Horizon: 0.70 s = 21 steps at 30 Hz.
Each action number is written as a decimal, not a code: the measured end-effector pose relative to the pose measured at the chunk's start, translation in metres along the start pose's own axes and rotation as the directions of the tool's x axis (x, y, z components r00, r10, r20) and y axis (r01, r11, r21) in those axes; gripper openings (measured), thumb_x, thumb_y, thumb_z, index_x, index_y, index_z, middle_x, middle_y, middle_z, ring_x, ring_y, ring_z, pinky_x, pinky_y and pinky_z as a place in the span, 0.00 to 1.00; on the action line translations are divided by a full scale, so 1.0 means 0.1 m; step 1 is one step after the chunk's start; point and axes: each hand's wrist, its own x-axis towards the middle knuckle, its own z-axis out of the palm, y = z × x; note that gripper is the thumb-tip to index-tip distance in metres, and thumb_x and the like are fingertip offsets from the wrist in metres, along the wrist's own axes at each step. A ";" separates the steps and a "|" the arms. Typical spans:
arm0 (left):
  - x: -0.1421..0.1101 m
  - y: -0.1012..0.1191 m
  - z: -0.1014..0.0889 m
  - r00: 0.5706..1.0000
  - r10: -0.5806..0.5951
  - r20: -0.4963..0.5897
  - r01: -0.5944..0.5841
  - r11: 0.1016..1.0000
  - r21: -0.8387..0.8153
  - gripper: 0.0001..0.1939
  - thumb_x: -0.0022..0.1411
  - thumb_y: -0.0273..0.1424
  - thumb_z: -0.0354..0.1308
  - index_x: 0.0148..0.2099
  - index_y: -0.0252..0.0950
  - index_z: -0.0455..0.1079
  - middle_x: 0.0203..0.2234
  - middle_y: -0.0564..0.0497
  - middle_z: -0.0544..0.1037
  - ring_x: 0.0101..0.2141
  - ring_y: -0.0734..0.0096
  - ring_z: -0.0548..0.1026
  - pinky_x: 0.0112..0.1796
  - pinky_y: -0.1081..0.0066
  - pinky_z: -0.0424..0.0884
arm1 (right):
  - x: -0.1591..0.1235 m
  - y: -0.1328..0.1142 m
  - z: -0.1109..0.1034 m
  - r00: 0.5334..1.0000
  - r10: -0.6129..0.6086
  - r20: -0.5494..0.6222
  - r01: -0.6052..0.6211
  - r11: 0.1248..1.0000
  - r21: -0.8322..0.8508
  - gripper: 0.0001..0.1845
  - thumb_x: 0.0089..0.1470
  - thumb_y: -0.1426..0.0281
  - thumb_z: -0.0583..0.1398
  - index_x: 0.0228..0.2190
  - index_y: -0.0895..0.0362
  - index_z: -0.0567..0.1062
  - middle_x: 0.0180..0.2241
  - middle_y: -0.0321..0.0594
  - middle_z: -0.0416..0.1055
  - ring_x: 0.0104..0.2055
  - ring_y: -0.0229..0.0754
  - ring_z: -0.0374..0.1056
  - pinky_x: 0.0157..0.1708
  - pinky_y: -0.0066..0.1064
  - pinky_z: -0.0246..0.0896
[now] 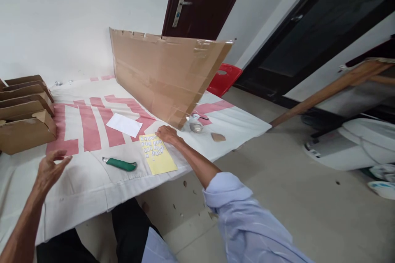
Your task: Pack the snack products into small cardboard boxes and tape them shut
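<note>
My right hand (167, 134) is closed at the upper right corner of a yellow sheet (163, 164), which lies flat near the table's front edge. Rows of small whitish pieces with dark outlines cover the sheet's upper part; what they are is too small to tell. The fingertips seem to pinch the sheet's corner. My left hand (53, 168) hovers over the table at the left, fingers apart and holding nothing. Between the hands lies a green utility knife (121, 164). Behind it rests a white slip of paper (124, 125).
A large cardboard sheet (160, 74) stands upright across the table. Open cardboard boxes (29, 129) line the left side. Right of the cardboard are a clear tape roll (196, 127) and a brown scrap (218, 137). A red chair (224, 78) stands behind the table.
</note>
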 end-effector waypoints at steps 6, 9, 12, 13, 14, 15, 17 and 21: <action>-0.67 0.37 0.39 0.989 0.067 0.132 -0.041 0.981 -0.188 0.25 0.50 0.53 0.67 0.40 0.38 0.80 0.43 0.42 0.85 0.39 0.53 0.82 0.32 0.64 0.78 | 0.03 -0.06 0.02 1.000 0.017 0.003 -0.017 0.999 -0.037 0.17 0.69 0.60 0.61 0.50 0.60 0.79 0.56 0.51 0.75 0.59 0.53 0.71 0.59 0.49 0.65; -0.91 0.52 0.63 0.977 0.095 0.190 -0.050 0.972 -0.229 0.23 0.52 0.51 0.66 0.41 0.37 0.80 0.41 0.42 0.84 0.38 0.56 0.82 0.33 0.64 0.78 | 0.03 -0.07 0.04 1.000 0.014 0.002 -0.014 1.000 -0.019 0.21 0.68 0.58 0.64 0.54 0.58 0.76 0.57 0.47 0.73 0.58 0.51 0.71 0.60 0.53 0.68; -1.14 0.62 0.92 0.952 0.134 0.277 -0.059 0.963 -0.261 0.21 0.54 0.47 0.64 0.42 0.37 0.80 0.40 0.42 0.83 0.38 0.56 0.81 0.33 0.63 0.76 | 0.03 -0.07 0.07 1.000 0.012 -0.002 -0.012 0.999 0.034 0.20 0.67 0.59 0.64 0.54 0.58 0.76 0.57 0.48 0.74 0.57 0.51 0.72 0.58 0.52 0.70; -1.20 0.65 1.02 0.938 0.147 0.313 -0.062 0.961 -0.268 0.20 0.54 0.46 0.64 0.43 0.37 0.80 0.41 0.42 0.83 0.38 0.55 0.81 0.33 0.63 0.76 | 0.03 -0.06 0.07 1.000 0.012 -0.006 -0.012 0.998 0.061 0.20 0.67 0.59 0.65 0.54 0.58 0.76 0.56 0.48 0.74 0.56 0.51 0.72 0.57 0.51 0.70; -1.26 0.67 1.12 0.924 0.154 0.349 -0.056 0.960 -0.275 0.20 0.54 0.44 0.64 0.44 0.37 0.80 0.42 0.42 0.83 0.38 0.55 0.81 0.34 0.62 0.76 | 0.03 -0.05 0.07 1.000 0.010 -0.012 -0.009 0.995 0.094 0.20 0.67 0.58 0.65 0.53 0.59 0.77 0.55 0.47 0.75 0.55 0.50 0.73 0.57 0.50 0.70; -1.31 0.69 1.21 0.912 0.153 0.381 -0.043 0.958 -0.284 0.20 0.53 0.43 0.64 0.45 0.37 0.80 0.43 0.41 0.83 0.39 0.55 0.80 0.35 0.61 0.76 | 0.02 -0.03 0.06 1.000 0.005 -0.018 -0.002 0.991 0.134 0.19 0.67 0.58 0.65 0.51 0.59 0.77 0.53 0.46 0.75 0.54 0.49 0.73 0.56 0.49 0.70; -1.37 0.71 1.37 0.895 0.134 0.425 0.001 0.953 -0.302 0.22 0.53 0.40 0.65 0.48 0.36 0.80 0.46 0.40 0.83 0.40 0.54 0.80 0.39 0.58 0.76 | 0.00 0.03 0.03 0.999 -0.018 -0.036 0.026 0.972 0.234 0.14 0.67 0.60 0.63 0.44 0.59 0.78 0.47 0.45 0.77 0.50 0.48 0.74 0.53 0.45 0.70; -1.35 0.73 1.66 0.878 0.084 0.471 0.101 0.930 -0.354 0.29 0.53 0.39 0.67 0.56 0.33 0.77 0.50 0.38 0.82 0.43 0.52 0.80 0.46 0.55 0.76 | -0.11 0.17 -0.07 0.990 -0.125 -0.070 0.143 0.860 0.490 0.08 0.65 0.69 0.58 0.32 0.56 0.72 0.37 0.43 0.79 0.44 0.45 0.76 0.42 0.32 0.68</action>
